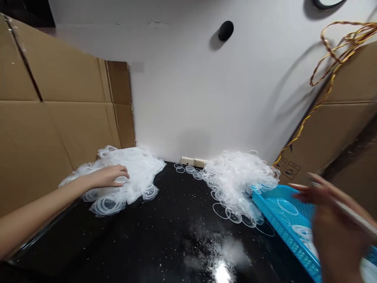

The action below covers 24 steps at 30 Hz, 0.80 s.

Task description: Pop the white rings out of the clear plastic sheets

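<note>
My left hand (111, 175) reaches over a pile of clear plastic bags (134, 167) filled with translucent rings. Its thumb and fingers are apart, and I see nothing held between them. Whether the fingertips touch the plastic I cannot tell. At the right, my right hand (335, 228) is smeared by motion above a blue plastic basket (290, 241). A thin white pen-like stick (355, 217) runs through its curled fingers. Some white rings (302, 232) lie inside the basket, partly hidden by this hand.
A heap of loose translucent rings (235, 177) spills over the basket's corner onto the black tabletop (165, 236). White powdery smudges mark the surface. Cardboard panels (73, 82) stand left and right, with a twisted yellow-brown cord (306, 122) hanging at the right. A white wall (206, 102) closes the back.
</note>
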### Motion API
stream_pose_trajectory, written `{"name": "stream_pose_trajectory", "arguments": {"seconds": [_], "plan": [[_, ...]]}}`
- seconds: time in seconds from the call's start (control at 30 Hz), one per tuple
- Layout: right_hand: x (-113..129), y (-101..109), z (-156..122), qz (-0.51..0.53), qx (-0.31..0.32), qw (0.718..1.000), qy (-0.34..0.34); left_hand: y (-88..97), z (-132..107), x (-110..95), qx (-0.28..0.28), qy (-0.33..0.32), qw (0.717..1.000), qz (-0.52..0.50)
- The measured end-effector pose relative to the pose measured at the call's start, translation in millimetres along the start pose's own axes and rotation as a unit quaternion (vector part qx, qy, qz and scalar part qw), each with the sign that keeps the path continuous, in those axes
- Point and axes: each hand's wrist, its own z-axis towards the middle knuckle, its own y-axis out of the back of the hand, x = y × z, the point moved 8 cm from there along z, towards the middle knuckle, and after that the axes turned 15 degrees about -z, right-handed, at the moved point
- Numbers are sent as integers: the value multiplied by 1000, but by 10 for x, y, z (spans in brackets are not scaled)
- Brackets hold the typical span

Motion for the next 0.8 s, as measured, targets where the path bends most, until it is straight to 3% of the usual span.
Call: {"name": "stream_pose_trajectory", "arguments": {"seconds": [0.03, 0.07, 0.13, 0.17, 0.23, 0.3, 0.4, 0.57, 0.7, 0.8], "plan": [[176, -339, -101, -26, 37, 997, 63, -22, -4, 11, -6, -7, 1000, 3], [302, -826, -272, -37, 161, 979, 116, -41, 10, 13, -11, -15, 1000, 6], [339, -1715, -760, -119, 370, 907, 159, -76, 76, 2, -21, -28, 999, 10], [338, -2045, -988, -169, 413, 874, 192, -94, 118, -10, -27, -34, 999, 10], [336, -2533, -1330, -192, 440, 848, 223, -130, 205, -41, -35, -46, 998, 5], [321, -2868, -1560, -228, 445, 829, 251, -156, 284, -78, -36, -59, 998, -5], [293, -3135, -1714, -266, 435, 816, 273, -129, 370, -116, -34, -74, 996, -31], [200, -3298, -1718, -314, 412, 806, 288, 125, 412, -90, -51, -66, 989, -120], [230, -3373, -1482, -336, 386, 811, 284, 424, 351, -49, -103, -52, 975, -188], [442, -3403, -1162, -339, 363, 817, 293, 678, 307, -69, -138, -50, 963, -225]]}}
